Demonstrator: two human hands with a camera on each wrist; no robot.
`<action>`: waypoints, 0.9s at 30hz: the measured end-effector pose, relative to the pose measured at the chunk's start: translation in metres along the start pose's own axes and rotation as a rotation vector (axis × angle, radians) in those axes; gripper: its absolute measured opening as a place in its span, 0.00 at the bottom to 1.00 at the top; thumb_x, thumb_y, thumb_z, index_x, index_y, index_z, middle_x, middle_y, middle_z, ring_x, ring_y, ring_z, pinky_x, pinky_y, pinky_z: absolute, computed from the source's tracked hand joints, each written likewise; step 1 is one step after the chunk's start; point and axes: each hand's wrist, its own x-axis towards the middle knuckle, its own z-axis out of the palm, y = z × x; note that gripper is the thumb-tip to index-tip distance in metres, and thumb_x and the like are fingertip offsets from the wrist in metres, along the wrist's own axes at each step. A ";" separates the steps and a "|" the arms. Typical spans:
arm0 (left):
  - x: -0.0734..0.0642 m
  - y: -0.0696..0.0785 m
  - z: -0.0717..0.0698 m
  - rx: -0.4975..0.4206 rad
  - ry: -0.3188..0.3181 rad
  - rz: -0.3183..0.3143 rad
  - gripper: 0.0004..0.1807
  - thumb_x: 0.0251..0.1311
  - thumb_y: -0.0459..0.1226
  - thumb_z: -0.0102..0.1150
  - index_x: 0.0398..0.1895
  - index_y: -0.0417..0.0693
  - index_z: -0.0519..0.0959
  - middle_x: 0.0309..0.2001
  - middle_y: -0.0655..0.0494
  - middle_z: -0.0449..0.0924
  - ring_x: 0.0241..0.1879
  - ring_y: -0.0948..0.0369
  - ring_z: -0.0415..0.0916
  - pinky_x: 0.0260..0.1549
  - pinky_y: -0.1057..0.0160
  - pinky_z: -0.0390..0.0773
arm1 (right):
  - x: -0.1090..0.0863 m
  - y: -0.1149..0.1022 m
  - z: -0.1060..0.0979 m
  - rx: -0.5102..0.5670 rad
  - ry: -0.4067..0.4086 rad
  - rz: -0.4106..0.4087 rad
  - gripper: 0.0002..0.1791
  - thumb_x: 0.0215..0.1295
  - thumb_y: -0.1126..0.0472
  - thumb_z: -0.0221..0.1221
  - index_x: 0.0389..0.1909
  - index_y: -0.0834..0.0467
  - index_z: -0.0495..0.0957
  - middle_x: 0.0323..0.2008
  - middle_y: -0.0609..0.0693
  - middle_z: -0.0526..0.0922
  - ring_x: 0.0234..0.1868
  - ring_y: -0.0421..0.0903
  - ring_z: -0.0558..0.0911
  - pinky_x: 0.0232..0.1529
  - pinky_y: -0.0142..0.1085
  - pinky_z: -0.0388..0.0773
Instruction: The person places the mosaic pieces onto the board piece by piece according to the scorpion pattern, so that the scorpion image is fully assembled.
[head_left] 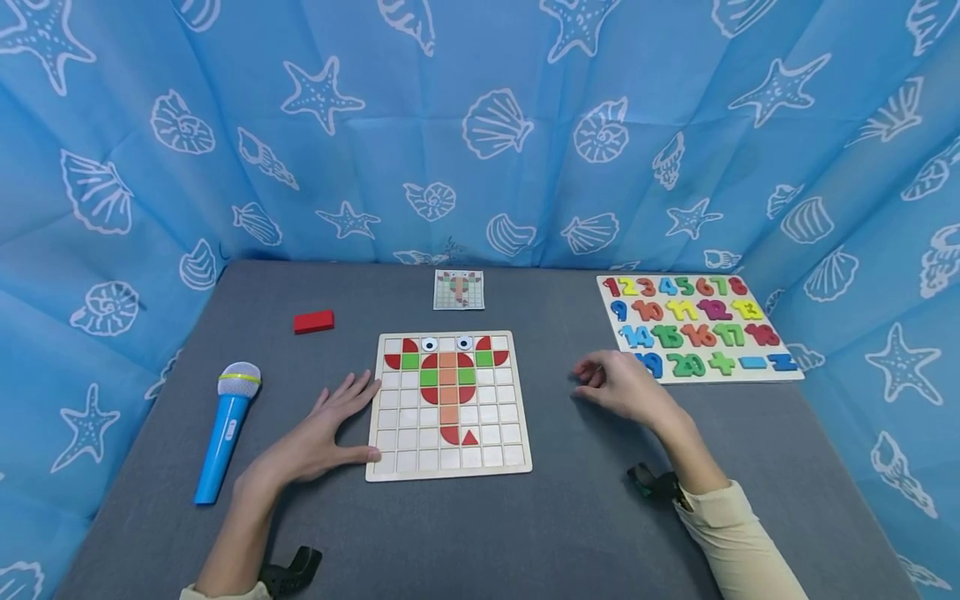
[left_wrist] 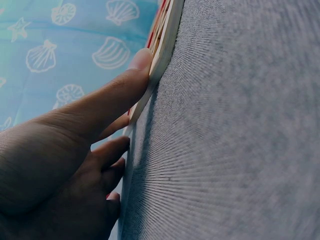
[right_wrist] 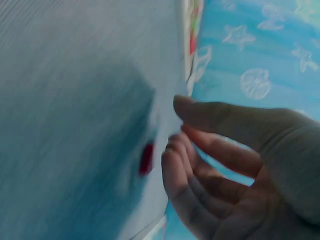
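Note:
A square wooden grid board (head_left: 491,458) lies flat at the middle of the table. Red, green and orange pieces and two eye tiles form a figure on it. My left hand (head_left: 318,442) rests along its left edge, fingers spread and thumb touching the lower left corner; in the left wrist view, the thumb (left_wrist: 115,92) meets the board's rim. To the right of the board, my right hand (head_left: 626,387) is held over the table with loosely bent fingers. A small red piece (right_wrist: 146,159) appears beside its fingertips in the right wrist view, blurred and apart from them.
Behind the board lies a small pattern card (head_left: 459,290). A number puzzle board (head_left: 750,375) is at the back right, close to my right hand. On the left are a red block (head_left: 313,322) and a blue toy microphone (head_left: 225,437). A blue curtain (head_left: 480,167) surrounds the table.

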 end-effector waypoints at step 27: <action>0.002 -0.002 0.001 0.012 -0.002 -0.013 0.60 0.58 0.55 0.80 0.88 0.49 0.57 0.89 0.38 0.47 0.88 0.32 0.36 0.81 0.21 0.35 | -0.010 0.019 -0.005 0.072 -0.084 0.032 0.04 0.67 0.65 0.73 0.34 0.58 0.87 0.30 0.47 0.87 0.30 0.38 0.79 0.31 0.29 0.76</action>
